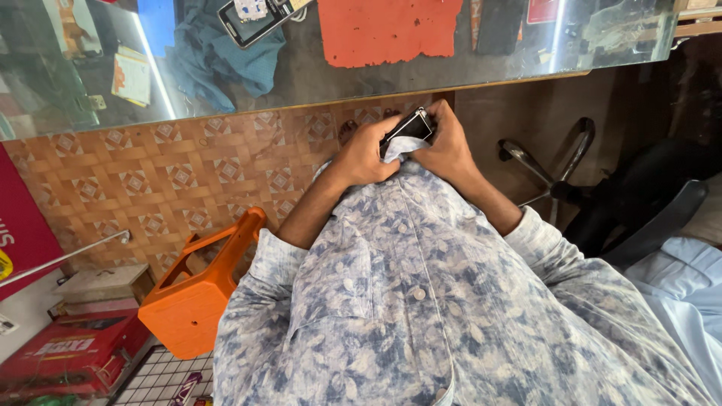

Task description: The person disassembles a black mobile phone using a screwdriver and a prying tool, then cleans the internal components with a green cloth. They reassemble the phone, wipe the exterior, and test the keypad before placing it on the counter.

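I look down my own chest at a blue-and-white floral shirt (421, 301). Both my hands meet just below a counter edge. My left hand (365, 156) and my right hand (449, 146) together grip a small black phone (410, 126). A fold of the shirt's hem is bunched against the phone between the hands, hiding its lower part. The fingers of both hands are curled tight around it.
A glass counter top (466, 64) holds another phone (252, 19), an orange-red sheet (383, 30) and blue cloth. An orange plastic stool (199, 289) stands at left, red boxes (68, 353) beyond it. A black swivel chair (639, 203) and a person's light-blue sleeve (688, 278) are at right.
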